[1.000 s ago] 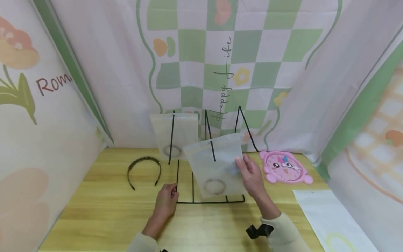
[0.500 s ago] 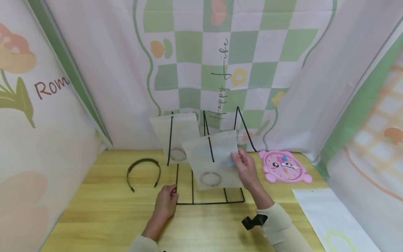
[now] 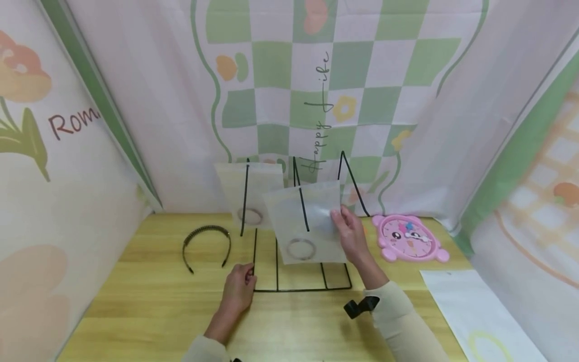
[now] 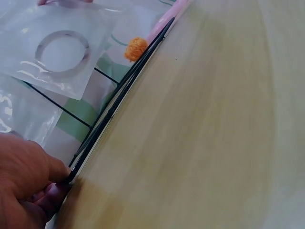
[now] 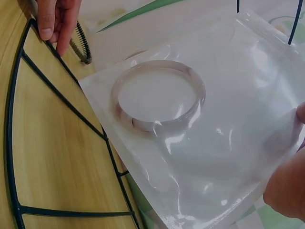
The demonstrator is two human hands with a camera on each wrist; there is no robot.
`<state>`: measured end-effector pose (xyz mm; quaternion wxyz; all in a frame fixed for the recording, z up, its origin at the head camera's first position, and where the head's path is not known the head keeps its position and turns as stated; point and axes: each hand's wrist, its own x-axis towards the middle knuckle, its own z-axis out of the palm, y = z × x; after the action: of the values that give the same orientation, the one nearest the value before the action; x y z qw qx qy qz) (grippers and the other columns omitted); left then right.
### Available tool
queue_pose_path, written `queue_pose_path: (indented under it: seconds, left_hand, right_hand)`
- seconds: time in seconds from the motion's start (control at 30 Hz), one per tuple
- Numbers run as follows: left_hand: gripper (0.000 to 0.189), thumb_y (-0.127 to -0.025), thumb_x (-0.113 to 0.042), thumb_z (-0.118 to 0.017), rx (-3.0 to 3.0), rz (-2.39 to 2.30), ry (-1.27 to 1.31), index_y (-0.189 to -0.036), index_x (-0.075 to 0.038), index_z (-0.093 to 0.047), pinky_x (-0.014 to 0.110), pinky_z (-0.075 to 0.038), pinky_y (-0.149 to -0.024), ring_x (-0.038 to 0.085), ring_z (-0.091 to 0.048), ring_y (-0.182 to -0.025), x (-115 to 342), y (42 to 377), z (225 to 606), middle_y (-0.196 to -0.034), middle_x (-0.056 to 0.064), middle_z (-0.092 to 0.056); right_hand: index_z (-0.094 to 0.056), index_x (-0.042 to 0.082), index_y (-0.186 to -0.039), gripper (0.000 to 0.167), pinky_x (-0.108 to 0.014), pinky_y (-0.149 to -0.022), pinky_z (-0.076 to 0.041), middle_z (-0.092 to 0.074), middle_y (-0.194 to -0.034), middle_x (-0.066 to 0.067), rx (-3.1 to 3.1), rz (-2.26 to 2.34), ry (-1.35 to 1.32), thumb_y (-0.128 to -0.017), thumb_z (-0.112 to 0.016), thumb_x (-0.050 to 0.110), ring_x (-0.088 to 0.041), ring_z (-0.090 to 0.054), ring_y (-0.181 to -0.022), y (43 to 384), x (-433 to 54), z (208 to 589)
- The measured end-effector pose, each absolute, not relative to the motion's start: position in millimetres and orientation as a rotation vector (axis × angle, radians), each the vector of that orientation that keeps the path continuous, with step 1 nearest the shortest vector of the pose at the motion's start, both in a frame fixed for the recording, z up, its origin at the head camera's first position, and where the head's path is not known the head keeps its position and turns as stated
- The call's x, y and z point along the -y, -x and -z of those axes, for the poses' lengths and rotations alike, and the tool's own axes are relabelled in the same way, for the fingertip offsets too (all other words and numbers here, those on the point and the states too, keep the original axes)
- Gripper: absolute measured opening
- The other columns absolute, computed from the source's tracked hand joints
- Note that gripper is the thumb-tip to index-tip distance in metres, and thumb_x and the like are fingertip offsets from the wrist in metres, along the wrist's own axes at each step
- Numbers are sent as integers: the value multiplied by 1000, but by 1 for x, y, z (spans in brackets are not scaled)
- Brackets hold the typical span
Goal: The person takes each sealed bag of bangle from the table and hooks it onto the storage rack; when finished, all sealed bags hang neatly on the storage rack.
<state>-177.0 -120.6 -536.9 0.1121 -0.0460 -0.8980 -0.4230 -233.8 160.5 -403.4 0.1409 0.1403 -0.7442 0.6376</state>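
Note:
A black wire rack (image 3: 294,290) with three raised hooks stands on the wooden table. My left hand (image 3: 238,289) pinches the rack's front left corner, seen close in the left wrist view. My right hand (image 3: 355,236) grips the right edge of a translucent plastic bag (image 3: 323,216), thumb on its front. The middle hook passes through the bag's top. Low in that bag lies a pale round bangle (image 5: 202,90), clear in the right wrist view. On the left hook hangs another bag (image 3: 266,188) holding a similar ring.
A dark headband (image 3: 205,229) lies left of the rack. To the right are a pink toy clock (image 3: 409,239) and a white sheet (image 3: 470,301) with a yellow ring shape. An orange fuzzy ball (image 4: 136,49) sits behind the rack. Printed curtains close in the back and sides.
The right hand has moved slightly up and left, lifting the lower part of the bag on the middle hook and bringing it straighter. The left hand stays at the rack's corner.

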Motion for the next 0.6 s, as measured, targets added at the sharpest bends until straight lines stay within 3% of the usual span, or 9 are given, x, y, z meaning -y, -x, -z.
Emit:
queue_pose_path:
  seconds: [0.13, 0.43, 0.6]
  left_hand:
    - [37, -83, 4, -68, 2637, 1255, 134, -120, 9, -62, 28, -54, -70, 17, -57, -81, 121, 177, 537, -93, 10, -59]
    - [38, -85, 1, -68, 2654, 1269, 97, -122, 7, -62, 28, -54, -71, 16, -57, -82, 120, 177, 536, -94, 9, -58]
    - [38, -85, 1, -68, 2651, 1268, 109, -122, 8, -62, 28, -54, -70, 16, -57, -82, 120, 177, 535, -93, 9, -58]
  right_hand:
    - [-47, -11, -85, 24, -23, -55, -31, -33, -65, 2, 2155, -1823, -410, -102, -45, 6, -8, -33, -60, 228, -154, 389]
    - [-46, -12, -88, 25, -23, -55, -32, -34, -67, 2, 2164, -1862, -428, -103, -43, 8, -9, -34, -61, 238, -154, 389]
    - [-55, -11, -105, 26, -22, -62, -43, -52, -78, 3, 2131, -1913, -417, -104, -44, 13, -9, -48, -70, 257, -160, 403]
